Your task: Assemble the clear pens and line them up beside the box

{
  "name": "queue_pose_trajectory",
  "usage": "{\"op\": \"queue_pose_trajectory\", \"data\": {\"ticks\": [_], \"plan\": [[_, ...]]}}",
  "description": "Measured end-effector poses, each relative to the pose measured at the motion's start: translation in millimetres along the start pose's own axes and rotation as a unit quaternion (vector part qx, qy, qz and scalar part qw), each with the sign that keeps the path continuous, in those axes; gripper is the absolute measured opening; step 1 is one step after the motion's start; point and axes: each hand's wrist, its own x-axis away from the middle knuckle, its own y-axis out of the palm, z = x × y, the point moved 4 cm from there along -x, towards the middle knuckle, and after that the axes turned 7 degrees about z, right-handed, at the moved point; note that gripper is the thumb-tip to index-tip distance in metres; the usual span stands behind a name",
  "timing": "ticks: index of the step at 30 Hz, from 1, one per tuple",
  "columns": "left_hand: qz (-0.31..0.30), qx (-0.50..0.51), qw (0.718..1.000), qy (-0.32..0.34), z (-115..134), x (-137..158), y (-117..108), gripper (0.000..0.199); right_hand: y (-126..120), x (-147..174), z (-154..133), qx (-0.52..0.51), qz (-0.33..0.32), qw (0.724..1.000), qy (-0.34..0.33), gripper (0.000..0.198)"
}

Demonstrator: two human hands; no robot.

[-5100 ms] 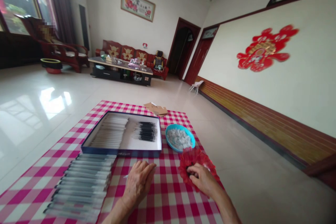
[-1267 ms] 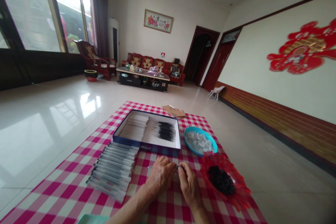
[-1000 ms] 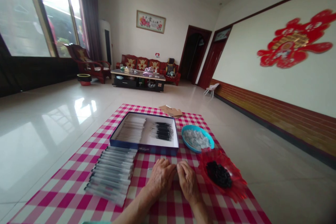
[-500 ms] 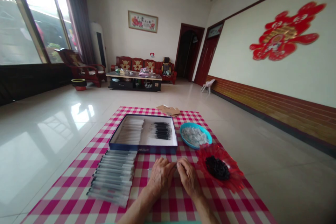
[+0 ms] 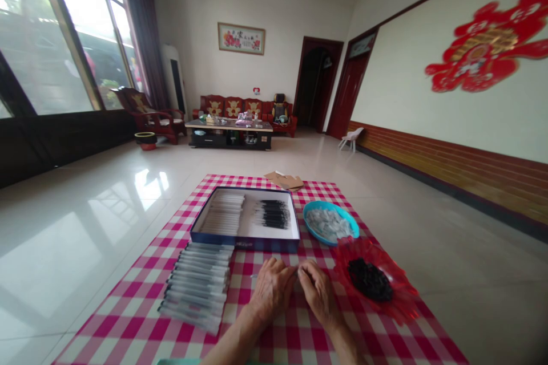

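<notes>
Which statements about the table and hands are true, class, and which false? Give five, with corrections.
1. A row of clear tubes lies outside the box, on its near side. True.
2. The red dish with black pieces is nearer the camera than the blue bowl. True.
3. The blue bowl stands left of the box. False: it stands to the right.
4. The left hand and right hand are close together. True.
5. The right hand is inside the red dish. False: it is outside, beside the left hand.
</notes>
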Motion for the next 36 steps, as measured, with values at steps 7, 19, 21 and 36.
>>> {"op": "queue_pose_trajectory", "data": {"ticks": [7, 19, 21, 36], "plan": [[0.005, -0.025, 1.000, -0.005, -1.2, 1.7, 3.6, 0.018, 5.2, -0.3, 9.4, 0.009, 0.014, 1.000, -0.015, 0.034], [0.015, -0.024, 1.000, -0.006, 2.5, 1.8, 2.3, 0.017, 4.1, -2.8, 13.0, 0.003, 0.022, 0.999, -0.026, 0.041], [0.017, -0.026, 1.000, -0.001, 2.7, 2.2, 3.1, 0.017, 4.2, -2.5, 12.6, 0.002, 0.022, 0.999, -0.023, 0.042], [0.144, 0.208, 0.955, -0.156, -2.6, 5.2, 0.3, 0.035, -10.3, -2.6, 21.0, -0.102, 0.056, 0.986, 0.118, 0.044]]}}
